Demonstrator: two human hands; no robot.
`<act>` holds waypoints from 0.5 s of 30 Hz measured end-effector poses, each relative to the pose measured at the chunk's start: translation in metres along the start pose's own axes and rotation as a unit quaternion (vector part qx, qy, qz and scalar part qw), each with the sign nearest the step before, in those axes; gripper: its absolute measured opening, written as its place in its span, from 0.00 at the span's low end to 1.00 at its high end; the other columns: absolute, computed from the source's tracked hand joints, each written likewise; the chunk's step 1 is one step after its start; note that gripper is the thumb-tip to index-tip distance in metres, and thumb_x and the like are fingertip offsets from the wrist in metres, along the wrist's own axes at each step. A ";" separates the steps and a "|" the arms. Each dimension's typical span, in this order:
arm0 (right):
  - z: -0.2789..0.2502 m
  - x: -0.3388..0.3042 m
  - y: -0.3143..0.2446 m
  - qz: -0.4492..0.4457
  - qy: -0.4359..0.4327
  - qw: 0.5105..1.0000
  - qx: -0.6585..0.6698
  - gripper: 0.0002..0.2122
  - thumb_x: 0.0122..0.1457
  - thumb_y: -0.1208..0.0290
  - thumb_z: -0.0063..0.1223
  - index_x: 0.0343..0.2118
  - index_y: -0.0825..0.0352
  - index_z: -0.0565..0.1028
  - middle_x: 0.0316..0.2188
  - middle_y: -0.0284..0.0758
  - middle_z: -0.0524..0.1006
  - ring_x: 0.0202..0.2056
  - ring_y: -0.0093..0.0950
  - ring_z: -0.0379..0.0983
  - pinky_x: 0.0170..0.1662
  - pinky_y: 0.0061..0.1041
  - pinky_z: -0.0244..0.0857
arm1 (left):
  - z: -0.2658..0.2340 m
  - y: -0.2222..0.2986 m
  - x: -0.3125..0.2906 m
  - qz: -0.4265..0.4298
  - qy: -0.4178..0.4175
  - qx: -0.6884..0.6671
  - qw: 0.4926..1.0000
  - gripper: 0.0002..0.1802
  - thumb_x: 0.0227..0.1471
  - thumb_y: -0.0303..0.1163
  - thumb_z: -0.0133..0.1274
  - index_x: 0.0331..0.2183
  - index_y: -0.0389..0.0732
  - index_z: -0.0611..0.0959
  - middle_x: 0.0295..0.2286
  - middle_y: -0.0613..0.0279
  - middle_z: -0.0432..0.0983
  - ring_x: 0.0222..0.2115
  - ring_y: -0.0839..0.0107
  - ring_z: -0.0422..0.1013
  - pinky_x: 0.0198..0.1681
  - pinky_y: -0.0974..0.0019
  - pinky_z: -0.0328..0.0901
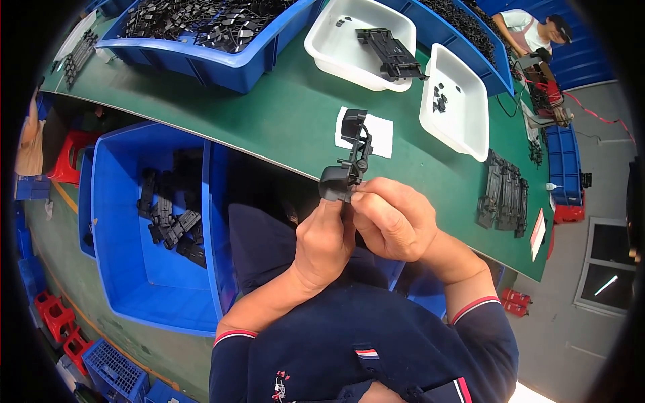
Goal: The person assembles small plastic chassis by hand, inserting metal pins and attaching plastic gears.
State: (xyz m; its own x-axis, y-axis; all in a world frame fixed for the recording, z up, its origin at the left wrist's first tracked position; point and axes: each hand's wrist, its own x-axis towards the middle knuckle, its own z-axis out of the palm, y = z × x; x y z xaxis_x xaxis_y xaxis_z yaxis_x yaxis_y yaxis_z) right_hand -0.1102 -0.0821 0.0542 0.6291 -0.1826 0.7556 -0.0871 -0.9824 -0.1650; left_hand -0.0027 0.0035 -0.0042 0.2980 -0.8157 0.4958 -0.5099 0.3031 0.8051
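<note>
A black plastic part (358, 146) with two curved, fender-like ends is raised in front of me at the table's near edge. Its lower end is pinched in my left hand (326, 235). The fingers of my right hand (396, 218) press together at that same end, from the right side; whether they also hold a smaller piece is hidden. Behind the part, a white sheet of paper (383, 136) lies on the green table (295, 111).
White trays (322, 57) hold a long black frame (390, 52) and small black pieces (440, 99). Blue bins (238, 67) of black parts stand behind. Black frames (504, 191) lie in a row at right. A large blue bin (144, 289) sits below left. Another person (531, 30) works at far right.
</note>
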 end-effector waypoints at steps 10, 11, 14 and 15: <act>0.002 0.000 0.006 0.001 -0.003 1.000 0.017 0.14 0.44 0.88 0.55 0.37 0.73 0.72 0.30 0.42 0.74 0.25 0.31 0.73 0.26 0.23 0.71 | 0.002 0.001 0.001 -0.008 0.001 0.005 1.000 0.21 0.40 0.12 0.50 0.42 0.30 0.72 0.24 0.50 0.72 0.22 0.53 0.72 0.23 0.60 0.67; 0.003 -0.001 0.006 0.000 0.004 1.000 0.015 0.14 0.44 0.88 0.55 0.37 0.73 0.72 0.30 0.42 0.74 0.25 0.30 0.73 0.26 0.23 0.71 | 0.000 0.002 0.002 -0.009 -0.003 0.009 1.000 0.21 0.40 0.12 0.50 0.41 0.29 0.72 0.24 0.49 0.72 0.22 0.53 0.72 0.23 0.60 0.67; 0.002 0.000 0.005 0.001 0.007 1.000 0.008 0.14 0.44 0.88 0.55 0.36 0.73 0.72 0.30 0.42 0.74 0.25 0.30 0.73 0.26 0.23 0.71 | 0.000 0.004 0.002 -0.014 -0.004 0.007 1.000 0.21 0.40 0.12 0.50 0.41 0.29 0.72 0.24 0.49 0.73 0.23 0.52 0.73 0.23 0.60 0.68; 0.002 0.000 0.005 0.002 0.004 1.000 0.002 0.14 0.44 0.88 0.55 0.36 0.73 0.72 0.30 0.42 0.74 0.25 0.30 0.73 0.27 0.23 0.72 | 0.001 0.004 0.002 -0.017 -0.002 0.001 1.000 0.20 0.40 0.12 0.51 0.40 0.28 0.72 0.25 0.49 0.73 0.23 0.52 0.73 0.23 0.60 0.68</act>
State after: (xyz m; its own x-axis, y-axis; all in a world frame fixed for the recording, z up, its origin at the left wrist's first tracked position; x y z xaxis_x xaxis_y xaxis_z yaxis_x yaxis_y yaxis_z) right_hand -0.1093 -0.0869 0.0522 0.6222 -0.1869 0.7602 -0.0858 -0.9815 -0.1711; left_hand -0.0047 0.0031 -0.0002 0.3111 -0.8279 0.4667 -0.5014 0.2742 0.8206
